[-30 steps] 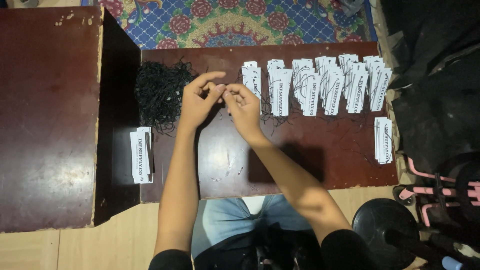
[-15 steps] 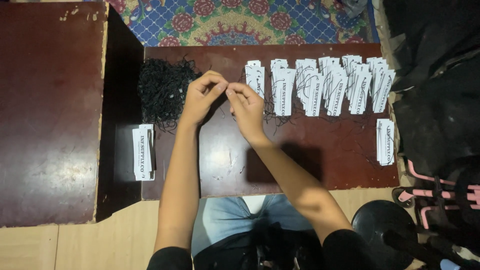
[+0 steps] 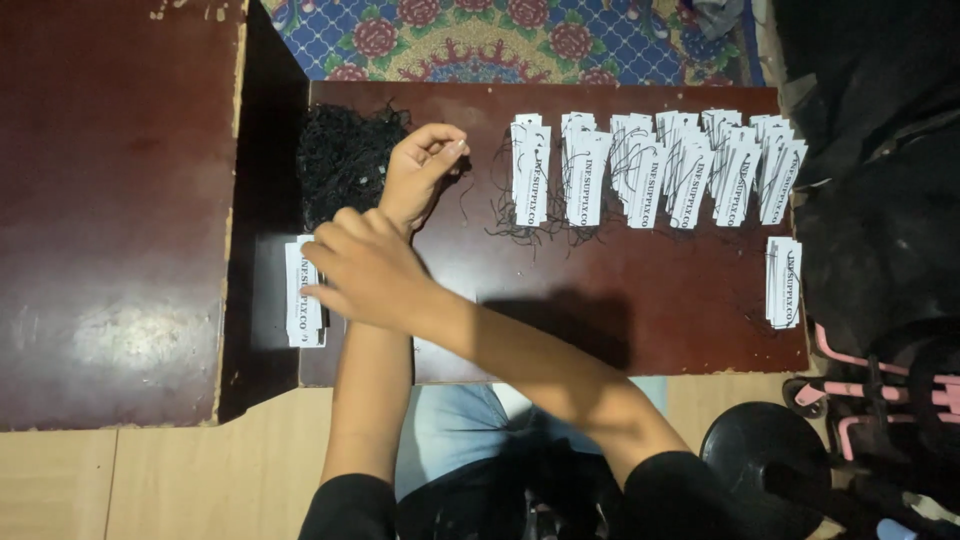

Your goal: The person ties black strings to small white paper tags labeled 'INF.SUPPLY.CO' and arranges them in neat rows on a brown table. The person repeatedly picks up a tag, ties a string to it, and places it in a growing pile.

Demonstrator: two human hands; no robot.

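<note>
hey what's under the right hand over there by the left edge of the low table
The right hand lies over a small stack of white paper tags on the dark low table. The stack's left part shows past the fingers; the rest is covered, so whether a tag is pinched cannot be seen.

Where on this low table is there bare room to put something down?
The widest bare patch on the low table lies below the row of strung tags, left of the small stack. It is crowded by the black string pile, where the left hand and right hand cross.
</note>
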